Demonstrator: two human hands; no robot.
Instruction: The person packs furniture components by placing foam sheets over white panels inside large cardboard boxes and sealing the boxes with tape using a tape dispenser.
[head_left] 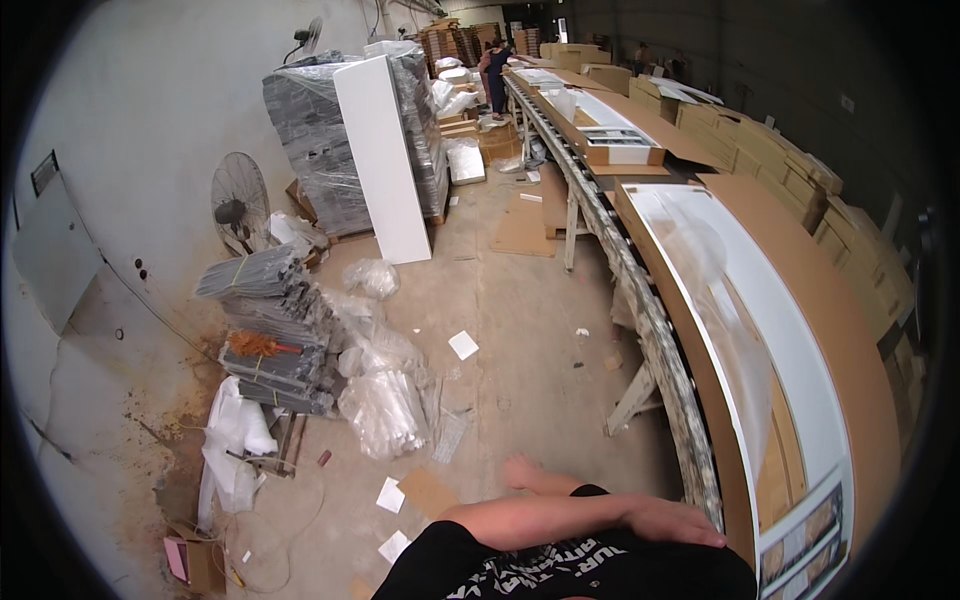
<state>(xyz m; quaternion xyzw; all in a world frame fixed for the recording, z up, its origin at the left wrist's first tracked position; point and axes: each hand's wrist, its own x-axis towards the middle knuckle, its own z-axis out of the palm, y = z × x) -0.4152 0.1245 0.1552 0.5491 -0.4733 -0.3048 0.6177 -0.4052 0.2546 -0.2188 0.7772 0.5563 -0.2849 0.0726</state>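
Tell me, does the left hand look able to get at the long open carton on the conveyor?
Probably yes: the left hand is near the end of the open carton closest to the wearer. Only the edge of the conveyor and the carton's low side wall seem to lie between.

Pale, soft light covers the floor (520,320) and left wall (140,130) — the far right is dim. The long box (800,400) bows strongly near the blackened edge.

1 white panel (385,165) against wrapped grey stack (305,130).
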